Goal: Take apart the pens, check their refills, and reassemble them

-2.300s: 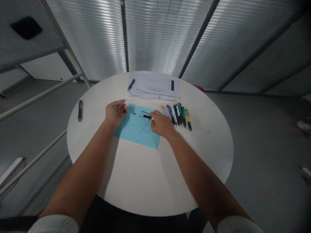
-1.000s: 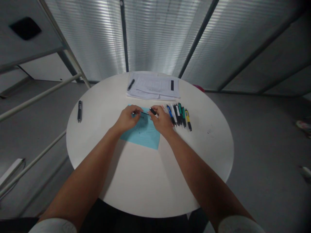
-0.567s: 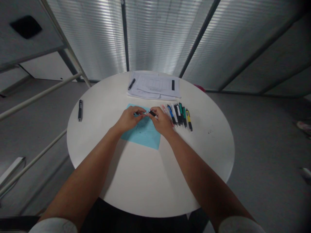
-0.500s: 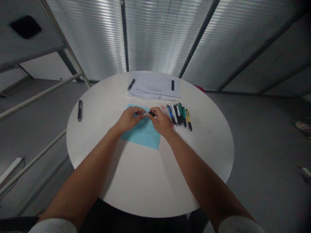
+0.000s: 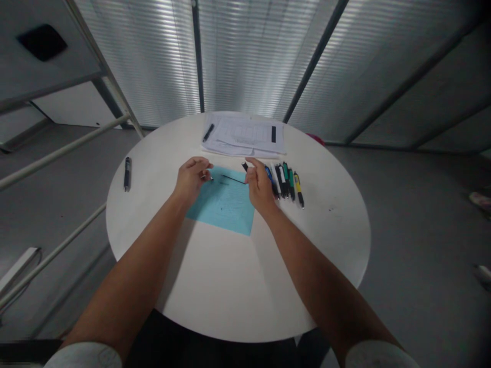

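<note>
From here, the left hand (image 5: 191, 179) hovers at the 10 o'clock corner of the blue sheet (image 5: 220, 207), fingers loosely curled around a tiny pale bit (image 5: 210, 177) too small to make out. The right hand (image 5: 260, 186) has its fingers raised, a short black piece (image 5: 244, 166) at their tips, grip unclear. A thin black rod (image 5: 233, 179) lies between the hands. A pen row (image 5: 284, 181) sits tight at 2 o'clock; the round white table (image 5: 310, 245) stays open toward 6 o'clock.

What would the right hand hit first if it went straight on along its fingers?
Probably the stack of printed papers up-table. The right hand has a small black piece by its fingertips, just left of that line, though depth is unclear.
</note>
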Available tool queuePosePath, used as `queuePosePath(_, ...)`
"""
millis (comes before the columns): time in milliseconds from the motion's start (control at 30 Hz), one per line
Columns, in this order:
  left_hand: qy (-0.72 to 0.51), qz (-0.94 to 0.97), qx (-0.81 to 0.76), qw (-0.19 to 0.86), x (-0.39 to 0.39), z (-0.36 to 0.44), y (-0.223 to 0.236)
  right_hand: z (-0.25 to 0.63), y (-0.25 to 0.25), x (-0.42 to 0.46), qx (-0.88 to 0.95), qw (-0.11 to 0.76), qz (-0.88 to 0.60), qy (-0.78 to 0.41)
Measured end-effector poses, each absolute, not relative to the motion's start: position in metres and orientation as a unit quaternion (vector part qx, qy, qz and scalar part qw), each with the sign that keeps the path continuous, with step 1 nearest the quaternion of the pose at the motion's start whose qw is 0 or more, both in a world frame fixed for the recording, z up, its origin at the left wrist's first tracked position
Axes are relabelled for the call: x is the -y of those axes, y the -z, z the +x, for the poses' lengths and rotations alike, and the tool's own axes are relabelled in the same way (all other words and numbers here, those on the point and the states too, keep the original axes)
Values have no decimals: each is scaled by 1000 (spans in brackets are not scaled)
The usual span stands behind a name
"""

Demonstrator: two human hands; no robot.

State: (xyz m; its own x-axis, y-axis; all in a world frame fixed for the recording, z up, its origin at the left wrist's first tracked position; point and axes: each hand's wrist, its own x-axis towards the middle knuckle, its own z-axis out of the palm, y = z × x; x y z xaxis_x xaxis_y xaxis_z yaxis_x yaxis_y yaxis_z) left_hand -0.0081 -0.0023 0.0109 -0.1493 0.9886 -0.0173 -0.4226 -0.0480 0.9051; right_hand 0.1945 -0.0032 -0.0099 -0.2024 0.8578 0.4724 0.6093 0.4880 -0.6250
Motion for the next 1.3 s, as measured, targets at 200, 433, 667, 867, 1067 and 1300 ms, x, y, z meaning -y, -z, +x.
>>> queuePosePath(200,-633,261,-432,587,-3,-12,-9,198,19,-10,659,504,-524,-189)
queuePosePath(433,-636,207,-422,612,-3,-20,-13,196,12,-4,706,479,-506,-128)
queuePosePath(667,-628,316,-438,560,2,-13,-16,191,4,8,790,369,-480,-97)
queuePosePath(867,-597,397,-409,564,7,-5,-17,188,0,16,824,313,-461,-101)
queuePosePath(1067,-576,423,-391,580,8,-5,-16,188,-1,18,822,311,-464,-109)
queuePosePath(1300,-535,504,-428,526,6,-9,-11,188,-1,20,836,314,-439,-100)
